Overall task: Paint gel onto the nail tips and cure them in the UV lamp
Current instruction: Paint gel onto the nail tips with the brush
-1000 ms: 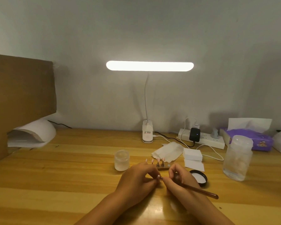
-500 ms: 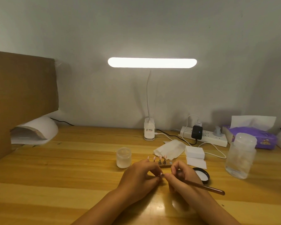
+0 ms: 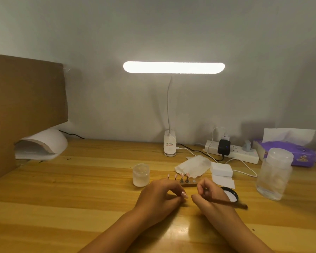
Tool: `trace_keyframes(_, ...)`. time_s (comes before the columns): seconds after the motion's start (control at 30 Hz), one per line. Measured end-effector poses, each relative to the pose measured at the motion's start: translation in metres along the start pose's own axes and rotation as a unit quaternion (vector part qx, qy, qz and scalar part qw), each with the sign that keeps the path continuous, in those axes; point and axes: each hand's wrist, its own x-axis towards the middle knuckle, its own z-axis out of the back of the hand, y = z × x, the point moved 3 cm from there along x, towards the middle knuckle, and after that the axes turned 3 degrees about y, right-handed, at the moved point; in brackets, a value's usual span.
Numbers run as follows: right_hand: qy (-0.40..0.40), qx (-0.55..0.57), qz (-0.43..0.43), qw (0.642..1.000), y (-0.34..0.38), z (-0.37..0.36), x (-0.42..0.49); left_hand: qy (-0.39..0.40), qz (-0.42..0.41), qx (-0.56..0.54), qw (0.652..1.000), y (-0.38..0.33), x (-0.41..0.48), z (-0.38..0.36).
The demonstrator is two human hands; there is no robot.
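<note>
While the left hand (image 3: 159, 197) is pinching a tip (image 3: 185, 195) at lower centre, the right hand (image 3: 211, 196), fingers (image 3: 201, 186) curled, is gripping a brush (image 3: 224, 202) beside it (other tips (image 3: 182, 175) are standing just behind).

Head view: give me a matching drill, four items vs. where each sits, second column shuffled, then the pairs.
Things:
1. brush
2. nail tip
3. UV lamp
4. tissue box

Places:
A. far left, partly behind the cardboard
B. pinched in the left hand
C. far right, at the back
D. held in the right hand

Pairs: 1-D, 2-B, 3-A, 4-C.
</note>
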Motion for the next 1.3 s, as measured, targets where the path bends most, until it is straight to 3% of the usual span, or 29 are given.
trace_keyframes(0.07,0.029,0.033,-0.010,0.999,0.002,-0.001,-0.001,-0.002,0.001,0.000,1.000,0.000,0.001,0.001)
trace_keyframes(0.17,0.025,-0.038,-0.001,0.999,-0.001,-0.003,-0.001,-0.002,-0.004,0.003,1.000,-0.002,0.000,0.001)
trace_keyframes(0.23,-0.005,-0.056,0.003,0.998,-0.003,-0.003,-0.001,-0.001,-0.005,-0.003,1.000,-0.003,-0.002,0.001)
trace_keyframes(0.4,-0.125,0.020,0.025,0.992,0.004,0.007,-0.003,-0.004,-0.002,0.008,1.000,-0.006,-0.004,0.003)
trace_keyframes(0.47,-0.141,-0.008,0.048,0.989,0.007,0.010,-0.005,-0.009,-0.011,0.035,0.999,-0.009,-0.004,0.002)
trace_keyframes(0.73,-0.049,-0.193,0.120,0.973,0.003,-0.011,-0.009,-0.016,-0.018,0.064,0.998,-0.014,-0.005,0.002)
trace_keyframes(0.97,-0.092,-0.214,0.132,0.963,0.005,-0.008,-0.011,-0.042,-0.020,0.073,0.996,-0.016,-0.007,0.003)
trace_keyframes(1.13,-0.170,-0.205,0.113,0.957,0.003,0.002,-0.008,-0.095,0.055,0.077,0.991,-0.005,-0.005,0.007)
trace_keyframes(1.3,-0.210,-0.223,0.079,0.949,0.002,0.009,-0.008,-0.039,0.130,0.050,0.989,0.007,0.000,0.004)
